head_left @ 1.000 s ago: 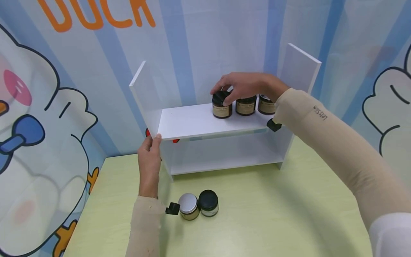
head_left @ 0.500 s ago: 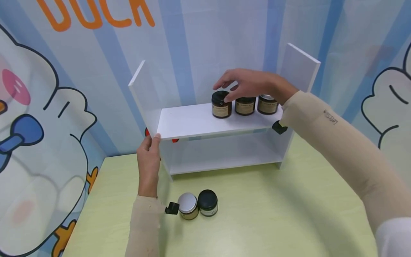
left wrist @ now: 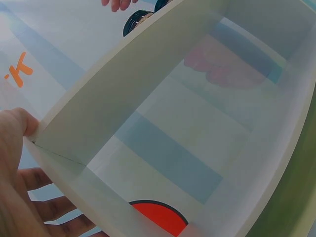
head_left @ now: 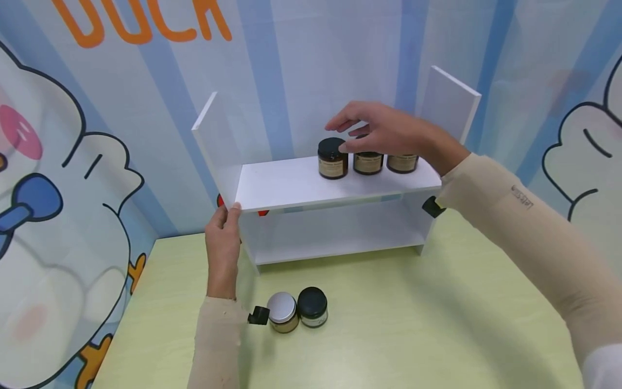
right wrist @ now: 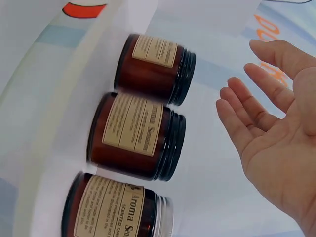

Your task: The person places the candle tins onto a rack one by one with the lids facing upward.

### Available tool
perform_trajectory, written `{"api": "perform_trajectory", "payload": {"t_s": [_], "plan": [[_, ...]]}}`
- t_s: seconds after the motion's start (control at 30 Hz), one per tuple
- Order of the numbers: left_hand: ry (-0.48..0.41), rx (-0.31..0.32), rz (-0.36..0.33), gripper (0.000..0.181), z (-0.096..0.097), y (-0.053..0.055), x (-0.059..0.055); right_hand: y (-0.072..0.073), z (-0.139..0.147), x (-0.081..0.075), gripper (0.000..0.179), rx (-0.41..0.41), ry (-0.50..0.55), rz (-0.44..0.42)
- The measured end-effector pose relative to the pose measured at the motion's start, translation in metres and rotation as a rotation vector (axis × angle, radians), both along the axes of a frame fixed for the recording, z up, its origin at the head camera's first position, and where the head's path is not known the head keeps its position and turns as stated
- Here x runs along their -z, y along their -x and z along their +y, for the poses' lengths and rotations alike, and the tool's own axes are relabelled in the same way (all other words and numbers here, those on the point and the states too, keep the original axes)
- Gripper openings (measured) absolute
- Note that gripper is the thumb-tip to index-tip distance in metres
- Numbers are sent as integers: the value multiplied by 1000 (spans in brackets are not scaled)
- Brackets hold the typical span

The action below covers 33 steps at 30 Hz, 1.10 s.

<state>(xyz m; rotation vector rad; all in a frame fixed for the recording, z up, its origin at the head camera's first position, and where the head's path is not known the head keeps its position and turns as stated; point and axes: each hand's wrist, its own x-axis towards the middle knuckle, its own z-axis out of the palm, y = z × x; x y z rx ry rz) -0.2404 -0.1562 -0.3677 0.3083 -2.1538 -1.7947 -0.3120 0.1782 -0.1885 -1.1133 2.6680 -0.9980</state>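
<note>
Our right hand [head_left: 389,129] has let go of the leftmost black-lidded scented-candle jar [head_left: 332,165] and drawn back, its fingers loose around nothing. We judge that jar placed: it stands upright mid-shelf, beside two amber jars [head_left: 368,163] nearer the right end. Our left hand [head_left: 223,246] grips the white shelf unit [head_left: 279,183] at its front left corner; two lidded jars [head_left: 312,307] remain below that corner.

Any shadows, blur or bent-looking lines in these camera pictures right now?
Head view: soft shadow across the pale green tabletop; left wrist view: long edges of the white rectangular shelf unit look curved, probably lens distortion; right wrist view: label print smeared on the topmost brown glass jar with a black lid, sharper on the brown glass jar with a silver lid.
</note>
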Motion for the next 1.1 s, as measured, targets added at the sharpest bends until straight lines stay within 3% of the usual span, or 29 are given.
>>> {"api": "perform_trajectory", "payload": {"t_s": [0.7,1.1], "plan": [[-7,6,2,67,0,-1,1,-45,3,48,48,-135,118,33],[-11,14,-1,65,-2,-1,0,-53,6,75,48,-172,194,-33]]}}
